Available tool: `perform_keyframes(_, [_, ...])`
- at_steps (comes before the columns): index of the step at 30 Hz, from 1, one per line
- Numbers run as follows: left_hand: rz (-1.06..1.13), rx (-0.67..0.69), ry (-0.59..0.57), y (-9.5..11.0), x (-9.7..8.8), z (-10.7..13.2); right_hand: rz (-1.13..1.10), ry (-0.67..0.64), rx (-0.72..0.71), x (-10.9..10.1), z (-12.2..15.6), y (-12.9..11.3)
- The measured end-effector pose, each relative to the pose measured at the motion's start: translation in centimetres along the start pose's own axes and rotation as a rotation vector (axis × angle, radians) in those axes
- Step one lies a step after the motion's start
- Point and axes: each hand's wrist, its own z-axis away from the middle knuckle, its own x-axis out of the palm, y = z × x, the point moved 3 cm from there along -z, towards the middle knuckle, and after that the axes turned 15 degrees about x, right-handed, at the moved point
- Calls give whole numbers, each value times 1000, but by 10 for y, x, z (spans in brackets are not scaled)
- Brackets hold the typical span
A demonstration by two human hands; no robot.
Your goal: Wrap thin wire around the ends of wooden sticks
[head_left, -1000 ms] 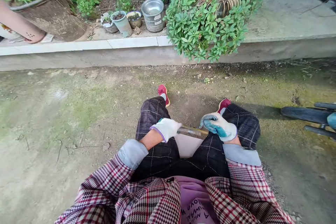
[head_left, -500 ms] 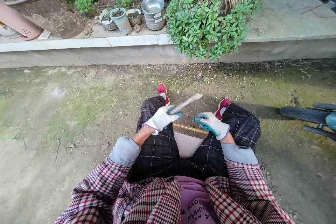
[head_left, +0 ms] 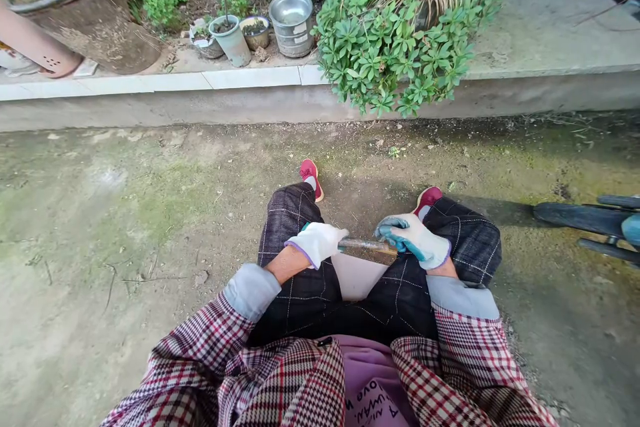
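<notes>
Both my hands wear white gloves with blue-green palms and fingers, held over the gap between my knees. My left hand [head_left: 320, 242] is closed around one end of a short pale stick [head_left: 363, 244] with a shiny band along its middle. The stick lies nearly level and points right. At its other end is my right hand [head_left: 406, 237], with its fingers curled together. What those fingers hold, if anything, is too small to make out, and whether they touch the stick is unclear.
Under me are a pale seat [head_left: 360, 278] and a yellowish rod [head_left: 385, 250]. Ahead runs a low ledge [head_left: 250, 78] with a metal pot [head_left: 293, 23], small plant pots [head_left: 231, 43] and a leafy bush [head_left: 395, 40]. A dark wheel [head_left: 565, 215] stands at right.
My left hand has turned and come lower and to the right, bringing the stick from slanting upward to nearly level. My right hand has shifted slightly right, its fingers now at the stick's far end.
</notes>
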Motion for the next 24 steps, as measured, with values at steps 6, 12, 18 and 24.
perform_keyframes(6, [665,200,291,5,-12,12,-64,94,-31,-2,-3,-6])
perform_keyframes(12, [1192,-121,620,-13,-27,17,-165,60,51,8,-8,-5])
perform_keyframes(18, [1345,-276,859,-40,-15,10,-110,-88,70,16,-14,1])
perform_keyframes(24, [1017,-285,782,-34,-15,5,6,-357,71,23,1,-4])
